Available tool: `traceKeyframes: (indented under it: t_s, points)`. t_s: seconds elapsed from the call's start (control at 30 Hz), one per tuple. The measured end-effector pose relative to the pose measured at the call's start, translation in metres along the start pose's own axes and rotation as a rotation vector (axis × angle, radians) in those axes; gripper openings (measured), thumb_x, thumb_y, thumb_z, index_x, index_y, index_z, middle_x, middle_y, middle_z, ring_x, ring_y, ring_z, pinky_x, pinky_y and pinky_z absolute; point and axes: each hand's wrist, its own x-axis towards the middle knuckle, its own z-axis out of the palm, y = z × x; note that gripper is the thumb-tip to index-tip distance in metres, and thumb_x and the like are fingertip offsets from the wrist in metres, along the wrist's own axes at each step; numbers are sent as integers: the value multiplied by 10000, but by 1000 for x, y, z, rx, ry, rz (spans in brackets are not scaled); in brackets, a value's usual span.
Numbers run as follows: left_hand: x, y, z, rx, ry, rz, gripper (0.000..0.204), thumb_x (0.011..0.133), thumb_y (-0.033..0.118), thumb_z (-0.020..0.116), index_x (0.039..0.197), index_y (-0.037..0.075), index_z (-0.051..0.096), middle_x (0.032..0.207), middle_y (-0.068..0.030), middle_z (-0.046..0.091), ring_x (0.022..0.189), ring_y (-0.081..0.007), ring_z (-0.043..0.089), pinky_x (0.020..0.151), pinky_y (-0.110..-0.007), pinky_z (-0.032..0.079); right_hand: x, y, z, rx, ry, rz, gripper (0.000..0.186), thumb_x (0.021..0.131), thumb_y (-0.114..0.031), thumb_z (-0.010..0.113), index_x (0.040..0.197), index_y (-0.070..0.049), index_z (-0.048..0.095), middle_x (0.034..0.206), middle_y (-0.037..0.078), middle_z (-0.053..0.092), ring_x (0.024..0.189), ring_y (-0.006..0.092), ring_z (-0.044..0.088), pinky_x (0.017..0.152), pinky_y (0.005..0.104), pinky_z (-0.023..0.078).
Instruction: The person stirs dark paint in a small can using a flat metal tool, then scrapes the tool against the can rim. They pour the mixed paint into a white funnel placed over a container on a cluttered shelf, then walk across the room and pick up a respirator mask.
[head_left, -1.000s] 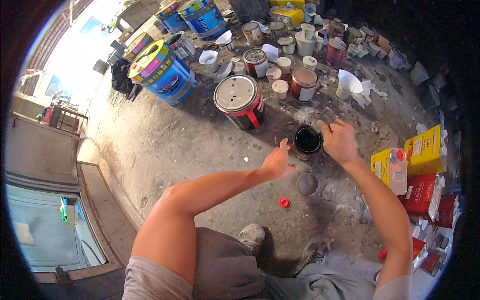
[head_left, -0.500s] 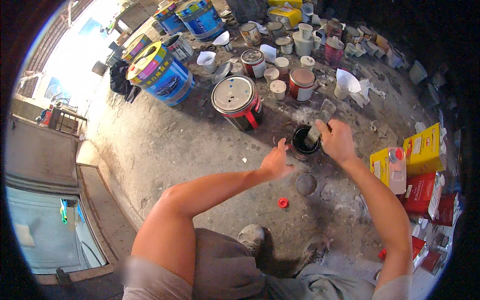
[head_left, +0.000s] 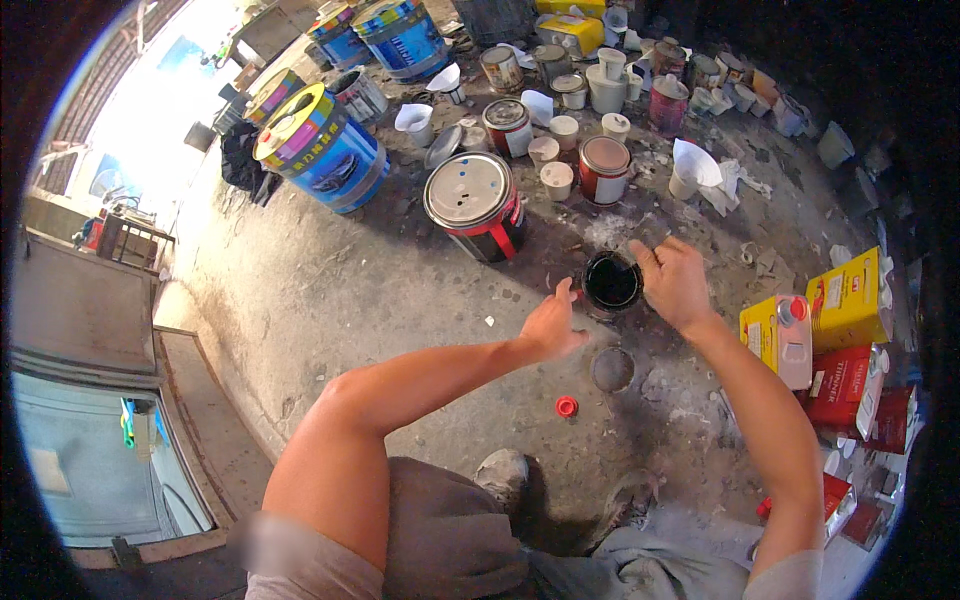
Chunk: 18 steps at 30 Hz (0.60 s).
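A small open can of black paint (head_left: 612,283) stands on the stained concrete floor in front of me. My left hand (head_left: 553,325) hovers just left of it with fingers apart, thumb close to the rim, holding nothing. My right hand (head_left: 675,282) is at the can's right side, fingers pinched on a thin flat grey stick (head_left: 650,235) that points away over the far rim; the stick is dim and hard to make out. A round grey lid (head_left: 612,368) lies on the floor just below the can, and a small red cap (head_left: 567,406) lies nearer to me.
A bigger red-and-black can with a pale lid (head_left: 475,200) stands left of the small can. Several tins and cups crowd the floor beyond. A blue drum (head_left: 325,150) stands far left. Yellow canisters (head_left: 780,335) and red boxes (head_left: 845,385) line the right. My shoe (head_left: 505,475) is below.
My right hand lifted a light stick above the can and has now lowered it toward the far rim. My left hand has come off the can's side and opened slightly.
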Motion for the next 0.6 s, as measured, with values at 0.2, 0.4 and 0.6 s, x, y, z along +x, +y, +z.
traceKeyframes:
  t_s: [0.2,0.4,0.6]
  points:
    - [0,1,1,-6,17,13,1072,734,304,818,1480,-83,152,1397,-275,515,1283,-421,504,1077,-430,411,0,-1,0,-5,-89,201,400,930,-204,639,626,43,558,710,230,579,621,427,568,562,486,430]
    - [0,1,-1,-1,4,32,1057,739,288,815,1475,-86,155,1392,-278,518,1284,-423,503,1081,-427,406,3,-1,-1,-61,-20,-61,414,934,-229,637,643,55,560,711,265,578,626,435,571,557,481,420]
    - [-1,3,-1,-13,7,20,1077,733,286,822,1478,-95,143,1391,-282,519,1286,-430,498,1081,-433,404,4,5,1,25,-70,290,402,927,-224,641,642,49,567,723,250,590,645,443,579,574,490,439]
